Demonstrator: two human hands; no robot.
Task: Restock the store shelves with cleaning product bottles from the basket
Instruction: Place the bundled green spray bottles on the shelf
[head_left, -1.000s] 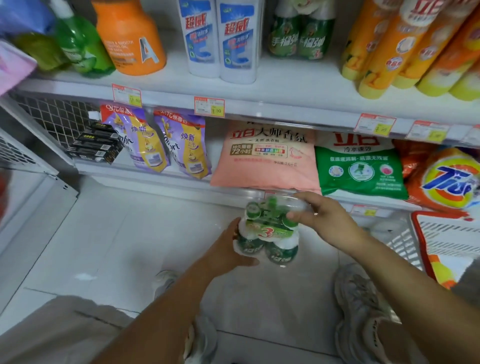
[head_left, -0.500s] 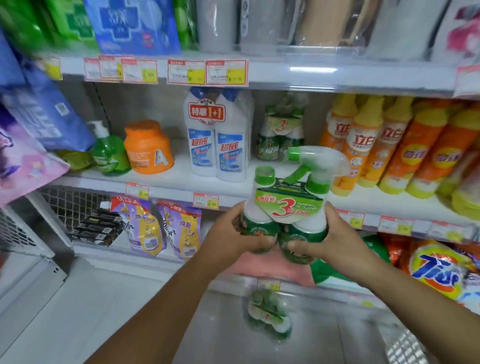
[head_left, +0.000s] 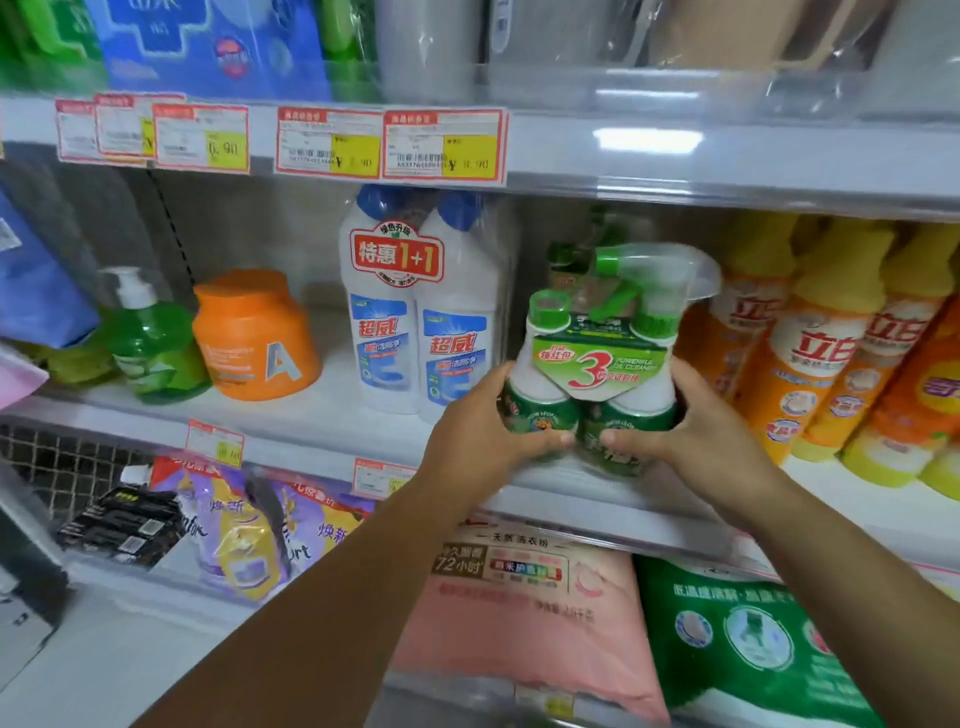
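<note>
Now both hands clamped on green cleaner twin-pack (head_left: 597, 374): left hand (head_left: 483, 431) on its 9 o'clock side, right hand (head_left: 696, 431) on its 3 o'clock side, thumbs across the front. Pack upright at front lip of middle shelf (head_left: 332, 421), can't tell if base is down. Risk: pushed in hard, trigger head knocks matching pack (head_left: 576, 260) at 12 o'clock behind; released at the lip, it tips off. Count: 2 bottles in held pack (1 capped, 1 trigger), 1 matching pack behind, 2 white toilet-cleaner bottles (head_left: 415, 322) at 9 o'clock
</note>
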